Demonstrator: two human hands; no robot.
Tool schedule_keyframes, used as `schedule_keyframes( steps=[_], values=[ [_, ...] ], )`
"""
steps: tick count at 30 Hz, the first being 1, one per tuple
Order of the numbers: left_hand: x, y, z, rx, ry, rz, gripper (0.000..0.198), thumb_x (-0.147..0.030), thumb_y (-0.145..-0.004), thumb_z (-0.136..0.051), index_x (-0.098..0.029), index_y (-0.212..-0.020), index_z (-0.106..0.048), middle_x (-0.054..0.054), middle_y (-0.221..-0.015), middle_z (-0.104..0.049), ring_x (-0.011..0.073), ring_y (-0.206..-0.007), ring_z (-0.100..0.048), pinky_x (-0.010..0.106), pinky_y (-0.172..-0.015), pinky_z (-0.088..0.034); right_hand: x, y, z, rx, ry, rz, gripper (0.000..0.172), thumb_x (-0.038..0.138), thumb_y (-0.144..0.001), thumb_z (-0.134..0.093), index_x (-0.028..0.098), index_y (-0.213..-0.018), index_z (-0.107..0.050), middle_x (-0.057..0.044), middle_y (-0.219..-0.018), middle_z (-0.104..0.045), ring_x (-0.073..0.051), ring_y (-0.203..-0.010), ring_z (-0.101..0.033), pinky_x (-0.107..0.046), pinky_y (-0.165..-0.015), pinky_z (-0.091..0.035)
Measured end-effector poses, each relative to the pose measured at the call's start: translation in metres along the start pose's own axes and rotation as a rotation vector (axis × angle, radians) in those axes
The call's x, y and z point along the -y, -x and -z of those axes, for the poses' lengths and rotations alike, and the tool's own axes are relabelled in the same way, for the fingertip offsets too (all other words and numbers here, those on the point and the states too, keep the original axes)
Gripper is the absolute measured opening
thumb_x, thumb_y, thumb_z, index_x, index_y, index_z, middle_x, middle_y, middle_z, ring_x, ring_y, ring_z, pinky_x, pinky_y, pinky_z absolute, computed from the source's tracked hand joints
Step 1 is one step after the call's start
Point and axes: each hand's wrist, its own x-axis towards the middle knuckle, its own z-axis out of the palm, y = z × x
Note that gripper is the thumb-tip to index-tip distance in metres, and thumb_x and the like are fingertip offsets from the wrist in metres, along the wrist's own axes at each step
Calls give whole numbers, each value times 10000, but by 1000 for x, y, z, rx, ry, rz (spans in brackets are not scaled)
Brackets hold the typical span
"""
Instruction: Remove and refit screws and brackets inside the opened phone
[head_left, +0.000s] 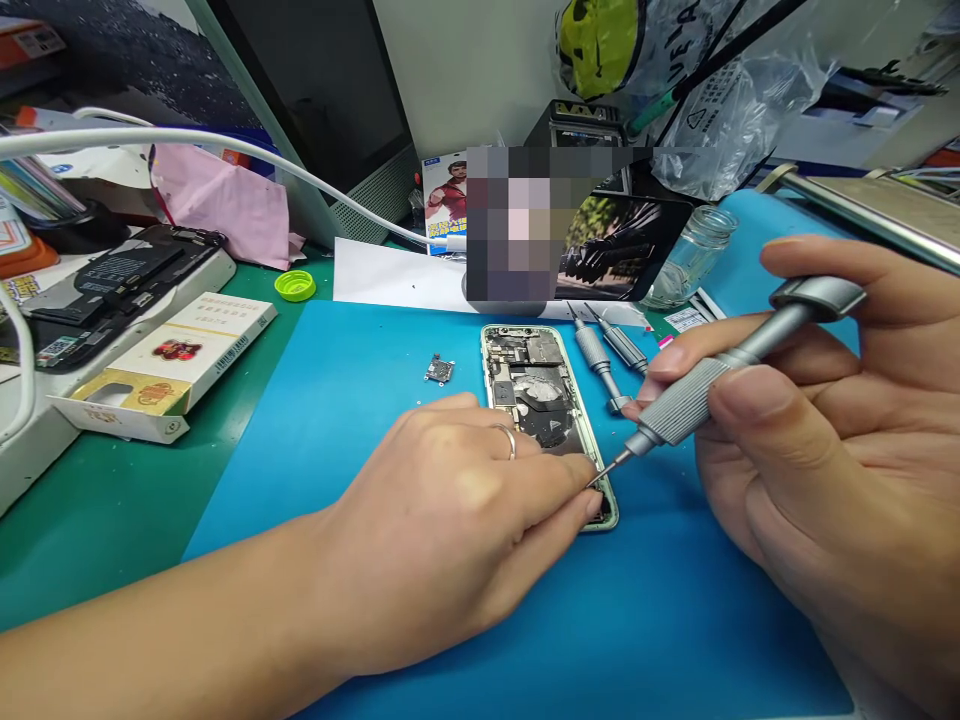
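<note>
The left hand (465,510) lies over the near end of one opened phone (536,385), its fingertips at the tip of a screwdriver (679,408); whether that grip pinches the tip, I cannot tell. The right hand (817,450) has its grip clamped around the screwdriver's handle. The phone, its case full of exposed parts, rests on a blue mat (300,440) over the green desk (142,500). Beyond the hands lie two more screwdrivers, right of the phone, and one small loose part (440,370), left. Farther left are one carton (199,345), with a barcode and print too small to read, and one green cap (295,286). Far right stands one clear glass jar (701,245), below a plastic bag (750,110) bearing partly legible lettering.
</note>
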Motion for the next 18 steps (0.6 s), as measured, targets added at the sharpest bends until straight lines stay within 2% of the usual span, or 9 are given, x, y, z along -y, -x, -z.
schedule_keyframes(
  steps=[5, 10, 16, 18],
  values=[
    [1, 1, -1, -8, 21, -2, 207, -194, -1059, -583, -136, -971, -762, -41, -691, -662, 102, -619, -586, 334, -614, -346, -3, -3, 3, 0, -1, 46, 368, 289, -896, -830, 373, -1243, -738, 15, -898, -715, -154, -819, -736, -245, -633, -686],
    [1, 1, -2, -9, 29, -5, 197, -183, -1043, -604, -135, -909, -741, -38, -668, -632, 107, -600, -551, 335, -605, -345, -5, -7, 4, -2, -8, 104, 357, 295, -860, -865, 405, -1182, -761, 51, -884, -714, -129, -798, -748, -211, -610, -694],
    [0, 2, -3, 0, 42, 2, 194, -180, -1045, -595, -125, -963, -762, -29, -670, -642, 112, -604, -567, 327, -616, -368, -7, -5, 4, -13, 38, 100, 380, 304, -910, -817, 419, -1261, -724, 31, -946, -709, -150, -834, -746, -257, -605, -697],
    [-3, 1, 1, -12, 49, 14, 181, -177, -1036, -607, -144, -950, -762, -33, -669, -650, 105, -597, -559, 308, -618, -383, -10, -6, 6, -10, 54, 145, 403, 280, -930, -791, 415, -1301, -707, 18, -960, -700, -163, -840, -749, -282, -609, -695]
  ],
)
